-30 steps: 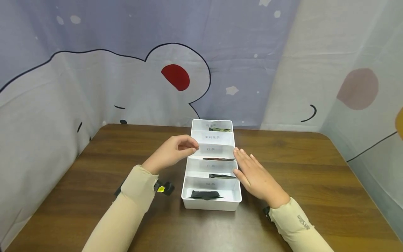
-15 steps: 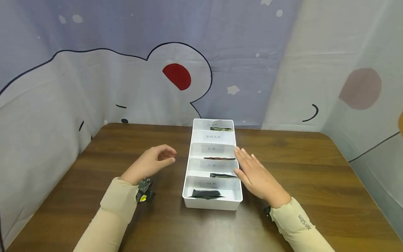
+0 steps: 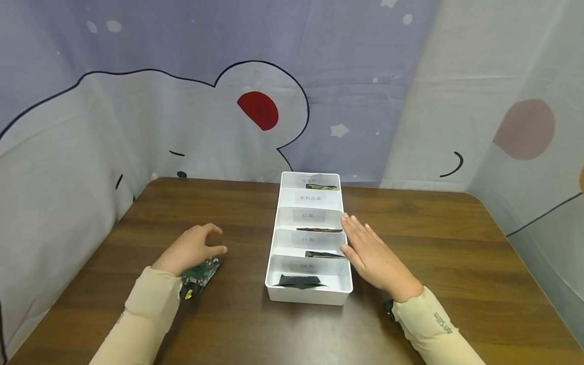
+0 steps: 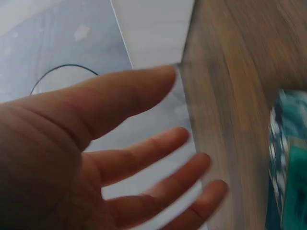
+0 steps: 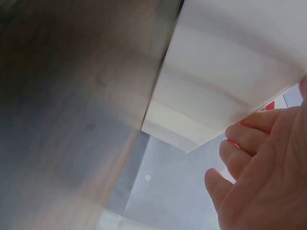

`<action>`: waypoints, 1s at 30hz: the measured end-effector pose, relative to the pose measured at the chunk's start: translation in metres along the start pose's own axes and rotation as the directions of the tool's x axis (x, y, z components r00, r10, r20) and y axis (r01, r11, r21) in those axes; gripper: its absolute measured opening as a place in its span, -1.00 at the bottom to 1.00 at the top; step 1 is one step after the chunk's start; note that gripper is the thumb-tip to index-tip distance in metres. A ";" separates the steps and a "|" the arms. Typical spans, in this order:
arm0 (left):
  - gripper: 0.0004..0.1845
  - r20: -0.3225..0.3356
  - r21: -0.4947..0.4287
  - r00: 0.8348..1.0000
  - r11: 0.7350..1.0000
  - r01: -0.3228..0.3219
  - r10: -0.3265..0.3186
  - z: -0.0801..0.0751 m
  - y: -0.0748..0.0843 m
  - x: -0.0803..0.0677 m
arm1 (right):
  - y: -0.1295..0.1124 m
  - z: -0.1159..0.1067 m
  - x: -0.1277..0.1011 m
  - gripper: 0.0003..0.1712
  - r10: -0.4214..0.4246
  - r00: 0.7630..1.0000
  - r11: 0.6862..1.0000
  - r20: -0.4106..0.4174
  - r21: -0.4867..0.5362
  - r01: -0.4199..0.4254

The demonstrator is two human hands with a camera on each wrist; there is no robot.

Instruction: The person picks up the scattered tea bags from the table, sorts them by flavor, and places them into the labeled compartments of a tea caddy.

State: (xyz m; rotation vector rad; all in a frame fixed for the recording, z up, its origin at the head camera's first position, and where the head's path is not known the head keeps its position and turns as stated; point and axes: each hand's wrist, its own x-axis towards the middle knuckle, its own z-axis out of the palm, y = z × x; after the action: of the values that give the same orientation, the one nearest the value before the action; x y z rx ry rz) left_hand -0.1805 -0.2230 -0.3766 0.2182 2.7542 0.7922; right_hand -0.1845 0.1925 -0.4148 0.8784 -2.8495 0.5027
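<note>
On the left, the left hand [image 3: 189, 248] hovers over the bench [image 3: 456, 263] with its fingers [image 4: 158, 153] spread and loosely bent, holding nothing; a dark green packet [image 3: 201, 271] lies on the wood just under its wrist. In the middle stands the white divider tray [image 3: 310, 296], dark packets lying in several of its labelled compartments. The right hand [image 3: 371, 256] lies flat with fingers straight and together against the tray's right wall. The blur in the left wrist view suggests a quick move, which could make the sleeve [image 3: 150, 304] brush the loose packet off its spot, or let the tray slide if the right hand's bracing slackens.
</note>
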 end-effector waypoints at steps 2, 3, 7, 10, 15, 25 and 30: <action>-0.35 0.015 0.034 1.000 0.999 0.023 -0.023 -0.002 -0.006 -0.002 | 0.000 0.000 0.000 -0.26 0.000 1.000 1.000 0.000 -0.002 0.000; -0.33 0.019 0.050 0.999 0.998 0.032 -0.033 -0.002 -0.009 -0.002 | 0.000 0.000 0.000 -0.26 0.000 1.000 1.000 0.000 -0.002 0.000; -0.28 0.027 0.084 0.998 0.995 0.054 -0.056 -0.003 -0.020 -0.005 | 0.001 0.001 0.001 -0.26 -0.007 1.000 1.000 -0.007 -0.002 0.007; -0.28 0.035 0.107 0.999 0.994 0.025 -0.029 -0.005 -0.026 -0.007 | 0.001 0.001 0.001 -0.26 -0.008 1.000 1.000 -0.010 0.001 0.008; -0.30 0.077 0.164 0.996 0.985 -0.057 0.045 -0.007 -0.033 -0.009 | 0.001 0.001 0.001 -0.26 -0.006 1.000 1.000 -0.008 0.006 0.006; -0.30 0.111 0.196 0.993 0.978 -0.068 0.047 -0.005 -0.039 -0.008 | 0.001 0.000 0.000 -0.26 -0.008 1.000 1.000 -0.010 0.013 0.008; -0.49 0.074 0.223 0.995 0.972 -0.079 0.064 -0.004 -0.041 -0.006 | 0.001 0.000 -0.001 -0.26 -0.007 1.000 1.000 -0.008 0.014 0.007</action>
State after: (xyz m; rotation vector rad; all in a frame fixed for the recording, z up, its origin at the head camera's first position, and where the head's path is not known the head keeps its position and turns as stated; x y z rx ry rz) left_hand -0.1791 -0.2603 -0.3945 0.3826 2.7837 0.4767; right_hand -0.1842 0.1934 -0.4156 0.8867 -2.8384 0.5246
